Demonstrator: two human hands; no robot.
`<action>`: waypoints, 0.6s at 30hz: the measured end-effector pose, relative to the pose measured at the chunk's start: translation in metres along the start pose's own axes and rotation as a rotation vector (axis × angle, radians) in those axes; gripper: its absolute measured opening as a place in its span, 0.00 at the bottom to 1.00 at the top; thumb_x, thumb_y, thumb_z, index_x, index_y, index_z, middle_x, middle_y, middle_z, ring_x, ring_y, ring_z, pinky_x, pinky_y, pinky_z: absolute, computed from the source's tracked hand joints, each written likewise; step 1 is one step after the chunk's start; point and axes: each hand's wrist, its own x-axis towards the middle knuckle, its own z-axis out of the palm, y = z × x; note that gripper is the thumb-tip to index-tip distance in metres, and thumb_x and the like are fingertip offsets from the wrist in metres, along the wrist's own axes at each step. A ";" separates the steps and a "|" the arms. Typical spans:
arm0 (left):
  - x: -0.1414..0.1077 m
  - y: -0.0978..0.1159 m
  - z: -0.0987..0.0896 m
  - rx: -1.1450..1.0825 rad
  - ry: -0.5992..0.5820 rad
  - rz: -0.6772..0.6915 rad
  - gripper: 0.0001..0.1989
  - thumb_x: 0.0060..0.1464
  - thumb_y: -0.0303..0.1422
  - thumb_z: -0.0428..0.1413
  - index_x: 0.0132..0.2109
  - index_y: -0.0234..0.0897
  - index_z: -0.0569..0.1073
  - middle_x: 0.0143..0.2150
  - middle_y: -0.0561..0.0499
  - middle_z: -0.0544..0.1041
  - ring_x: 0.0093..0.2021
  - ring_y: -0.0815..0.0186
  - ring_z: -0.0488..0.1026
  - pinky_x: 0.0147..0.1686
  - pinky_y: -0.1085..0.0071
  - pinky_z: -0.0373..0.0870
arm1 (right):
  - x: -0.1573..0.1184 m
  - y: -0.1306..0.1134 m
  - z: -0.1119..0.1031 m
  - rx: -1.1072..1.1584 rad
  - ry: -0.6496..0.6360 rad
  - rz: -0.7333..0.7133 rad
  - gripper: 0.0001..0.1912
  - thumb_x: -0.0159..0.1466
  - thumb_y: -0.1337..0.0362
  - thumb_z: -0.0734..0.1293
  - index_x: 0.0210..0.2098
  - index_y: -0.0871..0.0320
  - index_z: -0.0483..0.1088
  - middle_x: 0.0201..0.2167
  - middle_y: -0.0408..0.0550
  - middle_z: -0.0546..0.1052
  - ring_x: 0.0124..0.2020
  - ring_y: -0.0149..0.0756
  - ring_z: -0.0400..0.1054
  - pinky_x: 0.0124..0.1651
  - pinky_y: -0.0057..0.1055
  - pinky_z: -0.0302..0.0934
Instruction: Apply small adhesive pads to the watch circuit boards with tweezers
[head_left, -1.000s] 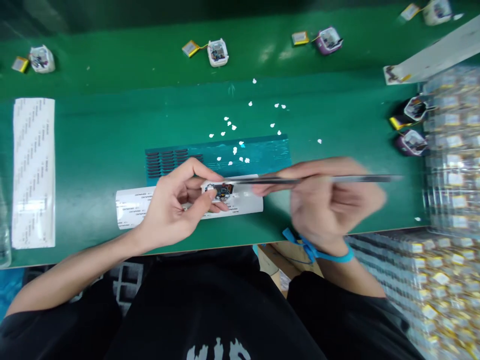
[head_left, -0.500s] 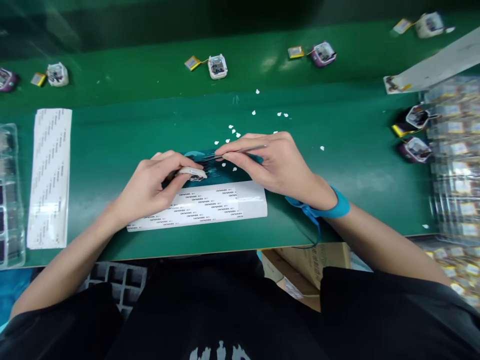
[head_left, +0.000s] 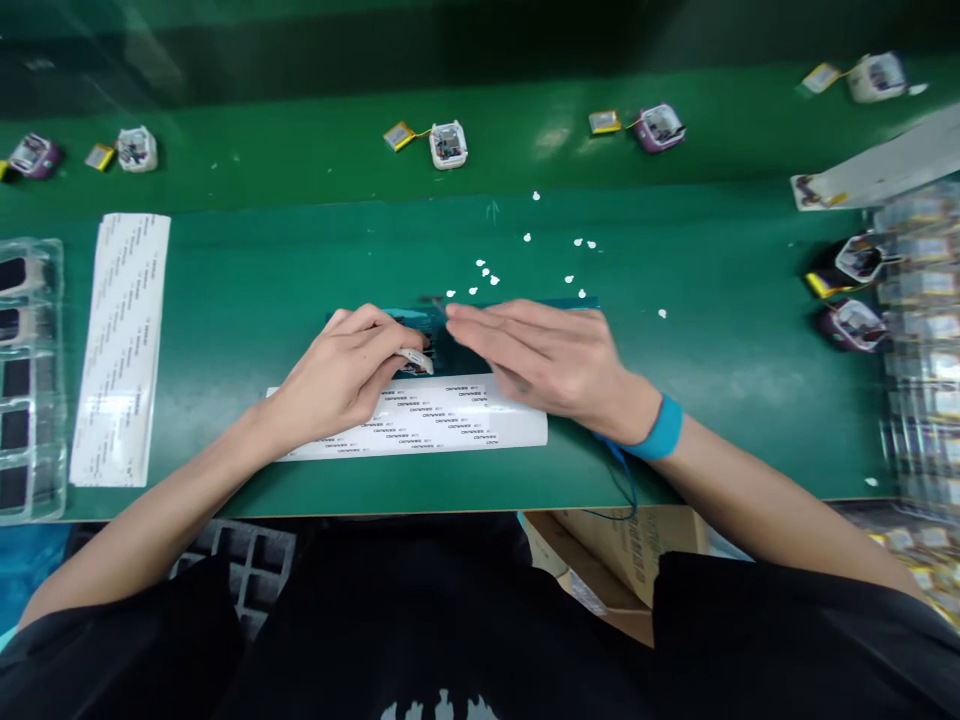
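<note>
My left hand (head_left: 349, 365) is closed around a small white device casing (head_left: 417, 360), its open side showing dark parts. Fingers cover most of the casing. To its right, my right hand (head_left: 544, 355) is smeared by motion, its fingers together on tweezers (head_left: 431, 300), of which only a blurred dark tip shows past the fingertips. The two hands are slightly apart. Beneath them lies a dark blue film sheet (head_left: 450, 358), and nearer to me a white printed adhesive sheet (head_left: 450, 420).
Small white stickers (head_left: 485, 272) are scattered beyond my hands. Along the back lie opened casings (head_left: 448, 146) wired to yellow batteries (head_left: 400, 136). Printed strips (head_left: 120, 350) and a clear tray (head_left: 30, 380) stand left; stacked clear trays (head_left: 926, 340) stand right. A blue wristband (head_left: 664, 428) circles my right wrist.
My right hand has turned more palm-down, and the tweezers' tips have drawn back from the casing. My left hand keeps the casing. The whole view has shifted slightly.
</note>
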 end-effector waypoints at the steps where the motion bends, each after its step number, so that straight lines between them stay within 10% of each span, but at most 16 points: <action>1: 0.000 0.001 0.000 0.017 0.003 0.018 0.11 0.67 0.24 0.47 0.50 0.35 0.72 0.48 0.45 0.80 0.49 0.56 0.73 0.44 0.58 0.66 | 0.001 0.001 -0.003 -0.056 0.053 -0.005 0.17 0.66 0.77 0.65 0.51 0.55 0.75 0.47 0.46 0.82 0.43 0.37 0.80 0.38 0.31 0.76; 6: -0.002 0.018 -0.012 -0.230 0.226 0.103 0.12 0.66 0.22 0.48 0.49 0.42 0.70 0.51 0.51 0.81 0.53 0.56 0.75 0.52 0.54 0.69 | 0.008 0.003 -0.016 -0.078 0.214 0.032 0.19 0.63 0.79 0.69 0.51 0.57 0.74 0.42 0.49 0.84 0.39 0.36 0.80 0.41 0.30 0.76; 10: 0.002 0.024 -0.026 -0.898 0.601 -0.328 0.06 0.67 0.27 0.50 0.45 0.44 0.70 0.41 0.53 0.82 0.40 0.63 0.79 0.42 0.63 0.74 | 0.008 -0.007 -0.021 -0.092 0.261 -0.006 0.22 0.62 0.79 0.70 0.53 0.58 0.74 0.45 0.51 0.83 0.41 0.38 0.80 0.40 0.31 0.76; 14: 0.007 0.013 -0.030 -1.264 0.441 -0.727 0.06 0.61 0.27 0.55 0.35 0.35 0.74 0.38 0.44 0.84 0.32 0.64 0.76 0.37 0.66 0.73 | 0.005 -0.022 -0.029 -0.053 0.103 -0.076 0.21 0.66 0.75 0.67 0.57 0.56 0.71 0.52 0.50 0.79 0.45 0.39 0.79 0.44 0.33 0.76; 18: 0.005 0.010 -0.025 -1.191 0.491 -0.688 0.07 0.59 0.28 0.59 0.33 0.35 0.78 0.35 0.48 0.81 0.32 0.68 0.73 0.35 0.71 0.71 | 0.005 -0.033 -0.033 -0.038 -0.037 -0.059 0.19 0.70 0.70 0.65 0.56 0.44 0.72 0.56 0.38 0.75 0.46 0.35 0.79 0.45 0.31 0.76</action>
